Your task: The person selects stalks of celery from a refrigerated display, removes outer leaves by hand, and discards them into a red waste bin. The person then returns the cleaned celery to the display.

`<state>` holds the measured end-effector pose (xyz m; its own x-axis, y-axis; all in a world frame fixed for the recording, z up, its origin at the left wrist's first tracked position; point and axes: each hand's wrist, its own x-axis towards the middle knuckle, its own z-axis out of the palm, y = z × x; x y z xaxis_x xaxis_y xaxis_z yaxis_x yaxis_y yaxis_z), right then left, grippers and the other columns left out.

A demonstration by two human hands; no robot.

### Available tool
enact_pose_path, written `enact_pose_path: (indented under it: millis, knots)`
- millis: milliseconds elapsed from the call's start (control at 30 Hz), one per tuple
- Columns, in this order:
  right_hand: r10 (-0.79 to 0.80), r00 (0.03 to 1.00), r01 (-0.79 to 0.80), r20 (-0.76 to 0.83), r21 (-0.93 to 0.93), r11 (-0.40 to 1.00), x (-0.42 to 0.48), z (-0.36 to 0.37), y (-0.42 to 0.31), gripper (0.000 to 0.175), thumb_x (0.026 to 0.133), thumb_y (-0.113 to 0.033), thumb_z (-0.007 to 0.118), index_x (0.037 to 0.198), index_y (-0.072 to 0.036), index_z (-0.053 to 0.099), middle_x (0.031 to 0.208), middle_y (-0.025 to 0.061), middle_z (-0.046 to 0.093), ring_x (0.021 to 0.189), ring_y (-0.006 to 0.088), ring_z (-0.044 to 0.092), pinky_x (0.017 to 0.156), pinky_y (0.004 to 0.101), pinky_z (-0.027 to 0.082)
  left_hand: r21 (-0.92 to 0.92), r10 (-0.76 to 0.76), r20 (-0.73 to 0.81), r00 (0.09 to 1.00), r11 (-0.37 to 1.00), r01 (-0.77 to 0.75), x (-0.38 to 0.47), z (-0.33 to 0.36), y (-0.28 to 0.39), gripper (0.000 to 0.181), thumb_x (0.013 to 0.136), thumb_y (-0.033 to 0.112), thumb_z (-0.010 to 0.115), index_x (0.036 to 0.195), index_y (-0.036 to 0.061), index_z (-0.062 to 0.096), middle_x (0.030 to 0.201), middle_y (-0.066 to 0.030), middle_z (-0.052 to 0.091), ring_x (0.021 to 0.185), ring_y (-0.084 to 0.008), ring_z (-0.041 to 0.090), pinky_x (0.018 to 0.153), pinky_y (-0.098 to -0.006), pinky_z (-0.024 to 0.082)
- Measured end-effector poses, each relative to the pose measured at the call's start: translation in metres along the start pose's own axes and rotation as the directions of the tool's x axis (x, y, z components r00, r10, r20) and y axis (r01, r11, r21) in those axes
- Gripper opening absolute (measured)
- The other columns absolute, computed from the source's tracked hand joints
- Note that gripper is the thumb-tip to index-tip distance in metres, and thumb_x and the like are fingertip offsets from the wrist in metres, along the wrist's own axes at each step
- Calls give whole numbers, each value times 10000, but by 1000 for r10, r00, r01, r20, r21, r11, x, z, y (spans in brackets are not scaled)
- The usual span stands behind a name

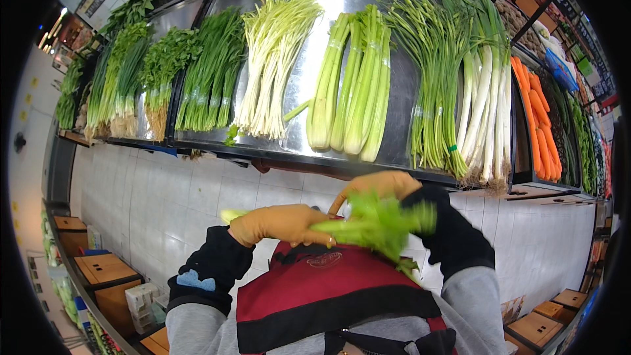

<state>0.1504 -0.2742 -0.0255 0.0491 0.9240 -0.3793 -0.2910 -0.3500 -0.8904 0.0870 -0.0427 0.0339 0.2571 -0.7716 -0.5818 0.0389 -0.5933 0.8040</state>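
My left hand, in an orange-tan glove, grips a celery bunch held sideways in front of my body. The bunch's pale end sticks out left of the hand, and its leafy tops, blurred, spread to the right. My right hand, gloved alike, is just beyond the leaves, with fingers pointing down and left. Leaves cover part of it, so its hold is unclear. Several celery bunches lie on the metal display shelf ahead, with a loose celery stalk beside them.
Pale yellow garlic chives and green chives lie left of the celery. Garlic shoots, leeks and carrots are to the right. The shelf's black front edge runs ahead of my hands. Wooden boxes stand behind at left.
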Motion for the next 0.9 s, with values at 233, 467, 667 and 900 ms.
enact_pose_path:
  millis: [233,467,667,900]
  knots:
    - [205,964,-267,-170,-628,731,66,-39,-91,435,719,-249,743,1036,31,640,785,96,672,656,192,639,603,316,499,612,-3,-549,836,680,404,24,-4,-11,439,859,458,550,961,36,615,795,-195,654,755,-363,639,664,-452,502]
    - [-446,594,-119,-670,-621,775,34,33,-78,364,782,-336,665,970,-25,650,848,188,663,789,344,645,692,382,496,-443,-297,-637,711,896,-23,0,-40,-26,433,889,401,568,918,-31,558,700,-96,571,484,-180,563,462,-308,462]
    - [-135,590,174,-796,-37,984,24,38,-31,420,783,-233,709,1111,8,604,1025,102,659,940,179,607,838,315,464,-636,-189,-450,873,754,-164,-1,-22,-2,385,872,335,567,956,-40,552,707,-73,553,474,-149,534,443,-283,442]
    - [-391,703,566,-594,135,813,1,42,-23,428,776,-49,690,1178,1,551,1089,97,637,989,163,596,893,293,460,-903,43,-161,986,397,-165,6,-1,0,364,906,321,533,1007,-28,554,687,-84,559,490,-187,553,473,-295,470]
